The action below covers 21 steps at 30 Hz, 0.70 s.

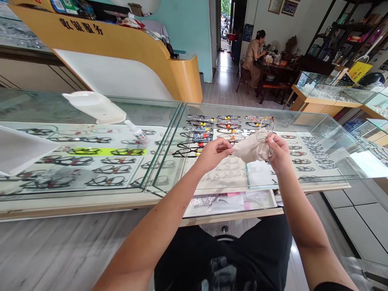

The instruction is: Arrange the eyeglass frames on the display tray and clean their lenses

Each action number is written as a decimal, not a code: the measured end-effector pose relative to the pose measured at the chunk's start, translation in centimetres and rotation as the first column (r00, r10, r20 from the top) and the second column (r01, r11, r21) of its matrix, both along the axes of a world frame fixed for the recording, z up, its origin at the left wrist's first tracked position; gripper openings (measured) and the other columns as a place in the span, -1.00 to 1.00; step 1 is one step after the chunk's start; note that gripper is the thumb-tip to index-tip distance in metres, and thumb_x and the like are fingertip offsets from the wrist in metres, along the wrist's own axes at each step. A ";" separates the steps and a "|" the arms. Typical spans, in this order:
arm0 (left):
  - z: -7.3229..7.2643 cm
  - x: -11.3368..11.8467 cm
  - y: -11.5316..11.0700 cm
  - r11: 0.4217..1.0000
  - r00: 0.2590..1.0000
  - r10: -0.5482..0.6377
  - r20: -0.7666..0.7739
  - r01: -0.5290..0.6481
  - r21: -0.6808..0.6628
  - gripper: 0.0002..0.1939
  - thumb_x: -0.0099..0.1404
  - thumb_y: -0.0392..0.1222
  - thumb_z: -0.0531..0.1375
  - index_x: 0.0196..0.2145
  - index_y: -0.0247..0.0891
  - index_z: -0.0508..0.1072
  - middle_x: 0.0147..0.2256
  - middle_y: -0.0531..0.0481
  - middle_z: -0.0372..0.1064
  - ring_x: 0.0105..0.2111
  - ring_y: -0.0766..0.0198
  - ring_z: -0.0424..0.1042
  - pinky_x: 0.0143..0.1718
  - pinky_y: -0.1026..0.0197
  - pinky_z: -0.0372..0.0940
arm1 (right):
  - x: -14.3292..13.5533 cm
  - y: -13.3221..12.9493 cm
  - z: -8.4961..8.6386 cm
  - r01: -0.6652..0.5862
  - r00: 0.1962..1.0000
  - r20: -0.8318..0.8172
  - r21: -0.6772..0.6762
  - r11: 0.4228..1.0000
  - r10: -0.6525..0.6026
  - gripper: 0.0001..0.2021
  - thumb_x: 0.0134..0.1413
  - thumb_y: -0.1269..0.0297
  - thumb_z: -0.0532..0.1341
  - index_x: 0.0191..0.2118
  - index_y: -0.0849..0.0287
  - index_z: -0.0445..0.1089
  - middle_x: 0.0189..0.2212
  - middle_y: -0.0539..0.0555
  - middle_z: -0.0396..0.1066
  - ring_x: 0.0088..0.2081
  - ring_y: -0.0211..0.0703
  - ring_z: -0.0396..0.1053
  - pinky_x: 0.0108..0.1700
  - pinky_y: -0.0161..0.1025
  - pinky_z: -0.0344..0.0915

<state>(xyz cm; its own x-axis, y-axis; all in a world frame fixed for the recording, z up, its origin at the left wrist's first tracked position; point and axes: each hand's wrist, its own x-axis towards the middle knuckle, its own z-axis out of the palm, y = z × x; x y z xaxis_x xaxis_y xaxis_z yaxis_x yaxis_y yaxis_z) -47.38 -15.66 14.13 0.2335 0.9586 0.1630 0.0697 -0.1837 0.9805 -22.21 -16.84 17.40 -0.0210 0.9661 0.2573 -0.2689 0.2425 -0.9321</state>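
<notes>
Above the glass display case [321, 169], my left hand [214, 153] pinches one end of a pale cloth [245, 148]. My right hand [278, 151] grips a pair of glasses [272, 123] at the cloth's other end; part of the cloth lies against the lens. Rows of spectacle frames [230, 126] lie under the glass beneath both hands. An open drawer [233, 220] holding clear plastic and papers sticks out below the case, between my forearms.
On the left glass top are a small white bottle [138, 132], a white tray-like holder [95, 107] and a white angular object [24, 151]. A yellow counter [151, 52] stands behind. Farther back, a person [254, 56] sits at a dark table.
</notes>
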 end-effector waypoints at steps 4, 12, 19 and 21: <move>0.0 0.1 -0.1 1.000 1.000 0.007 0.014 -0.007 -0.004 -0.59 0.05 0.13 0.53 -0.40 -0.20 0.54 -0.35 -0.05 0.59 -0.30 0.14 0.58 -0.19 0.10 0.48 | 0.0 0.0 -0.1 -0.019 1.000 -0.012 0.008 1.000 0.019 -0.55 -0.08 -0.11 0.61 -0.42 0.10 0.45 -0.40 -0.06 0.29 -0.47 -0.34 0.21 -0.49 -0.36 0.24; -0.3 0.2 -0.1 0.998 0.999 0.021 -0.024 -0.023 -0.063 -0.55 -0.08 0.17 0.59 -0.45 -0.21 0.62 -0.38 -0.10 0.62 -0.34 0.10 0.58 -0.30 0.10 0.45 | 0.0 0.0 -0.2 0.000 1.000 0.018 0.029 1.000 -0.001 -0.55 -0.06 -0.12 0.59 -0.41 0.09 0.45 -0.40 -0.05 0.32 -0.46 -0.31 0.23 -0.46 -0.32 0.26; 0.2 0.2 -0.2 0.995 0.999 0.012 0.030 -0.009 -0.097 -0.48 -0.16 0.16 0.64 -0.43 -0.21 0.57 -0.40 -0.05 0.59 -0.34 0.14 0.57 -0.24 0.08 0.48 | 0.1 0.0 -0.2 -0.006 1.000 0.013 0.012 1.000 0.006 -0.55 -0.07 -0.13 0.59 -0.41 0.08 0.45 -0.41 -0.05 0.32 -0.47 -0.31 0.20 -0.46 -0.32 0.23; 0.2 0.2 -0.2 0.993 0.999 0.006 0.052 0.000 -0.119 -0.45 -0.18 0.15 0.65 -0.34 -0.21 0.61 -0.36 -0.05 0.61 -0.31 0.12 0.59 -0.17 0.05 0.51 | 0.1 0.0 -0.2 -0.002 1.000 0.004 0.015 1.000 0.002 -0.55 -0.08 -0.12 0.60 -0.42 0.08 0.45 -0.40 -0.04 0.32 -0.46 -0.31 0.21 -0.46 -0.32 0.23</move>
<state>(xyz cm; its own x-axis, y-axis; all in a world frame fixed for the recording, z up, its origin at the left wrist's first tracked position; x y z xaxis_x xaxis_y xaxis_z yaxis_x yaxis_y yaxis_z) -47.18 -15.83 14.29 0.2247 0.9726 0.0598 0.0183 -0.0656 0.9977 -22.12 -16.81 17.23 -0.0235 0.9621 0.2715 -0.2660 0.2558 -0.9294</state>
